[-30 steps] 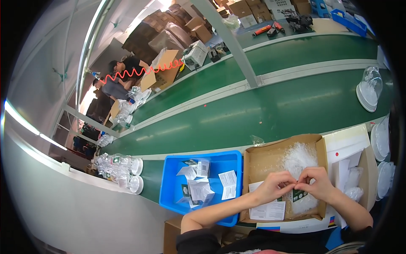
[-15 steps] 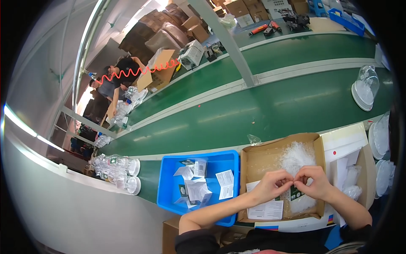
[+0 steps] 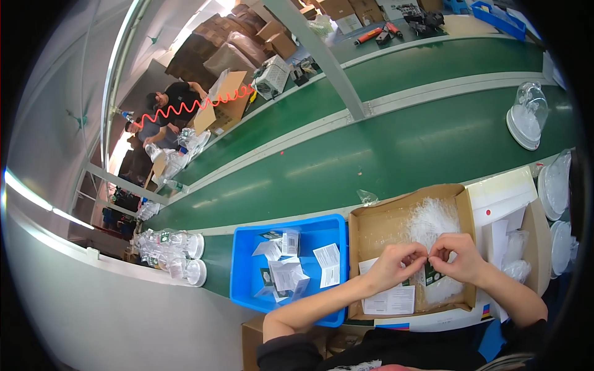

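Note:
My left hand [image 3: 398,264] and my right hand [image 3: 461,256] meet fingertip to fingertip over a shallow cardboard tray [image 3: 374,232]. Both are closed in a pinch; whatever lies between the fingertips is too small to make out. Right below them shows a dark green and white card [image 3: 432,276], partly covered by my fingers. A loose heap of thin, clear white plastic strands [image 3: 433,221] fills the tray's right side. Under my left wrist lies a white printed leaflet [image 3: 390,302]. Left of the tray, a blue plastic bin [image 3: 240,263] holds several folded leaflets [image 3: 288,276].
A green conveyor belt [image 3: 421,145] runs beyond the tray, with a clear domed container [image 3: 528,117] on its right. More such containers [image 3: 170,247] are stacked at left and others [image 3: 555,193] at right. A white box [image 3: 504,188] adjoins the tray. Two people work far left, near a red coiled hose [image 3: 185,110].
The view has shifted slightly, so the belt and tray sit a little higher in the picture. My hands stay pinched together over the tray. At far left, the people have changed posture.

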Tool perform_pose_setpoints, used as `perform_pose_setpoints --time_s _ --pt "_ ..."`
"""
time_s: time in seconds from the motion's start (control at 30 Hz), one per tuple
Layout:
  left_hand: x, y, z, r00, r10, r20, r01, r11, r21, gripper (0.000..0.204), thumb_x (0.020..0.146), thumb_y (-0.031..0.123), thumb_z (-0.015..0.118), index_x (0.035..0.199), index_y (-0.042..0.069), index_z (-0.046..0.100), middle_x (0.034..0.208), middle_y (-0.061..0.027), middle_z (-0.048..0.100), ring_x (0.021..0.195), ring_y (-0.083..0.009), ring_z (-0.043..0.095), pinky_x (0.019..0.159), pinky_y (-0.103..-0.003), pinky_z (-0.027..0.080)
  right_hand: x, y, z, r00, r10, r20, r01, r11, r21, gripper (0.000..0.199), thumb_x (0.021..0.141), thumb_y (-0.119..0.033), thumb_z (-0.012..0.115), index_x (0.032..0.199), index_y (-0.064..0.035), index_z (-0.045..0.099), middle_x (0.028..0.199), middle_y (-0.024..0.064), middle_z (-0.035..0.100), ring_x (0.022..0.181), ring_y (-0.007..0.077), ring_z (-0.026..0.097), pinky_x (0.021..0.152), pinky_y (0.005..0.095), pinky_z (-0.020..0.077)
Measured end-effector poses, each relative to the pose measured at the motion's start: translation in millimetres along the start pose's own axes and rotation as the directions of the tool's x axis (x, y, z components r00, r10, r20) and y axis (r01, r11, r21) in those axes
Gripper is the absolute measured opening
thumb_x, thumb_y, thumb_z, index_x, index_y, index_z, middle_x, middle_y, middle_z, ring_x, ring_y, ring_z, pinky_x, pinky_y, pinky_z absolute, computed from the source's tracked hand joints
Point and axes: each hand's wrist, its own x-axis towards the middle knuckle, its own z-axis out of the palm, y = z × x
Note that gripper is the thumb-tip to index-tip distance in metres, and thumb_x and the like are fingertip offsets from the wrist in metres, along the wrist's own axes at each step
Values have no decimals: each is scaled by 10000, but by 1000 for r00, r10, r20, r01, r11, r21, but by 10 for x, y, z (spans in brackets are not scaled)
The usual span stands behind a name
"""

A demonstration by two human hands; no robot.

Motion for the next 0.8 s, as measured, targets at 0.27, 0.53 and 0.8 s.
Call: perform_pose_setpoints --time_s 0.27,0.53,0.8 --pt "-3 -36 11 997 75 19 -76 994 82 111 862 32 670 970 9 658 826 -89 687 700 -140 670 616 -260 533 -26 11 -4 997 72 19 -72 997 24 79 742 5 711 779 -23 648 717 50 622 603 108 596 542 233 471" --pt "-38 -36 25 1000 25 9 -26 998 55 97 868 36 680 962 12 682 778 -74 707 663 -121 677 602 -241 531 -33 -2 4 999 46 -15 -46 999 27 71 739 2 719 780 -18 666 716 56 628 601 117 598 542 234 474" --pt "-25 12 39 1000 0 -8 1 997 72 114 872 44 683 979 6 686 779 -81 709 648 -120 677 594 -239 529 -61 21 6 999 3 -45 -2 1000 16 70 765 0 720 813 -21 673 729 50 631 599 102 594 532 231 473"
